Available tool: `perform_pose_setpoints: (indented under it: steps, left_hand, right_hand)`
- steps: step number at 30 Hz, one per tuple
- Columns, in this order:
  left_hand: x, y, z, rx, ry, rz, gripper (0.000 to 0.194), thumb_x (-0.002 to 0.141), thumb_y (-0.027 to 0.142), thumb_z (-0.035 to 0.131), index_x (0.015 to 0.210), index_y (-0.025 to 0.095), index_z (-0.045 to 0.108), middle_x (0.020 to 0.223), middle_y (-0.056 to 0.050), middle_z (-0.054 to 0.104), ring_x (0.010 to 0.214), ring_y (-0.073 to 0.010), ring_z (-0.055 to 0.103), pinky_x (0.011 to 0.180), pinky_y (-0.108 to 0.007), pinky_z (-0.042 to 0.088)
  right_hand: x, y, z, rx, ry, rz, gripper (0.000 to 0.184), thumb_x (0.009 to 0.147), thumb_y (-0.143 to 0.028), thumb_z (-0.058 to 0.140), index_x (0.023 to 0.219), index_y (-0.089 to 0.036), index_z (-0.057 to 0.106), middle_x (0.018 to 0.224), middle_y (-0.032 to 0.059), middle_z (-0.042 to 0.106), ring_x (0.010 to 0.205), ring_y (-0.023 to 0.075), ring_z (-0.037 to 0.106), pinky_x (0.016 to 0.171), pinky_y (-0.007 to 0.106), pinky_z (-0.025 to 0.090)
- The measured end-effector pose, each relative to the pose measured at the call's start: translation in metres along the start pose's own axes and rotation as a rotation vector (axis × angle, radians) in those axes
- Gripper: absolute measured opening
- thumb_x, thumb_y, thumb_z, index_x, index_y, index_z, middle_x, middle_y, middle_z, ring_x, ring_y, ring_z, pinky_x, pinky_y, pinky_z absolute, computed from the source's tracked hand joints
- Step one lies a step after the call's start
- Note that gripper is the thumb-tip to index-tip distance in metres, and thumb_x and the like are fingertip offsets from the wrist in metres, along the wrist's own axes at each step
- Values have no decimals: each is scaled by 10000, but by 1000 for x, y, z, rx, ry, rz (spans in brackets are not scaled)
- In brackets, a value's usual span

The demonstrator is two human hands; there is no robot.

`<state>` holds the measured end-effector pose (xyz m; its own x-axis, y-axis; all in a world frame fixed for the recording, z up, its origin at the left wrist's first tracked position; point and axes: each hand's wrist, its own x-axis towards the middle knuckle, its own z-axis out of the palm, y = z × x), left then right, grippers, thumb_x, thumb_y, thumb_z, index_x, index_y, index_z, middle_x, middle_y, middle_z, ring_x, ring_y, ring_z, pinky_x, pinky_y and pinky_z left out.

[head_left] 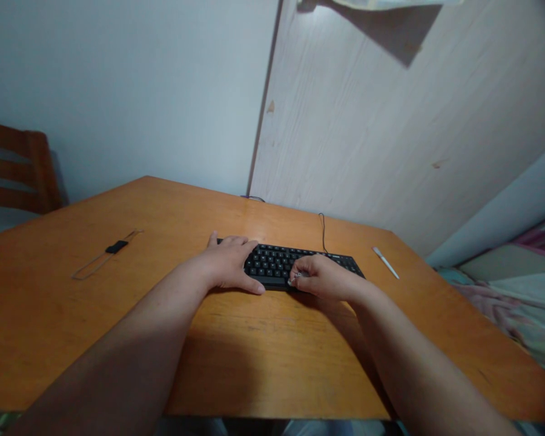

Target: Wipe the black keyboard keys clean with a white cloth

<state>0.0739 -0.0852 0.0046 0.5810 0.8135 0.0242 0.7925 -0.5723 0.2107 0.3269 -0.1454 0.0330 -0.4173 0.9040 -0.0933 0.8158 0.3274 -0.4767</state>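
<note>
A black keyboard (272,264) lies on the wooden table, its long side across my view. My left hand (229,263) rests over the keyboard's left end with fingers spread, the thumb reaching along the front edge. Near the middle of the front edge, my right hand (318,277) is closed in a pinch just over the keys. A small pale, shiny thing (295,278) shows at its fingertips, too small to name. Both hands cover some of the keys.
On the wooden table (118,315), a black block with thin wire loops (117,247) lies at left. A slim white pen-like stick (386,263) lies to the right. The keyboard's cable (323,233) runs toward the wall. A wooden chair (39,172) stands at far left.
</note>
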Motion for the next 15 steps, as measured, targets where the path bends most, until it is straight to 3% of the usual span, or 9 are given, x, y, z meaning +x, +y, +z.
perform_pose_setpoints:
  steps: [3, 9, 15]
  left_hand:
    - [1, 0, 0, -5, -3, -6, 1181, 488, 889, 553, 1470, 264, 350, 1503, -157, 399, 1370, -401, 312, 1108, -658, -16]
    - [-1, 3, -3, -14, -17, -17, 1182, 488, 886, 558, 1474, 270, 348, 1518, -155, 379, 1380, -419, 292, 1104, -669, 7]
    - [-4, 5, -5, -19, -4, -14, 1176, 482, 885, 563, 1463, 263, 376, 1506, -150, 401, 1377, -401, 306, 1119, -646, 4]
  right_hand:
    - [-1, 5, -7, 29, -31, 6, 86, 783, -228, 587, 786, -192, 665, 685, -7, 621, 617, 125, 512, 543, 230, 335]
    - [19, 24, -15, 78, 205, 99, 128, 816, -281, 569, 838, -184, 650, 650, -8, 579, 581, 122, 476, 527, 234, 329]
    - [53, 34, -11, -9, 293, 100, 119, 815, -278, 584, 825, -182, 654, 702, 18, 630, 641, 139, 531, 545, 236, 335]
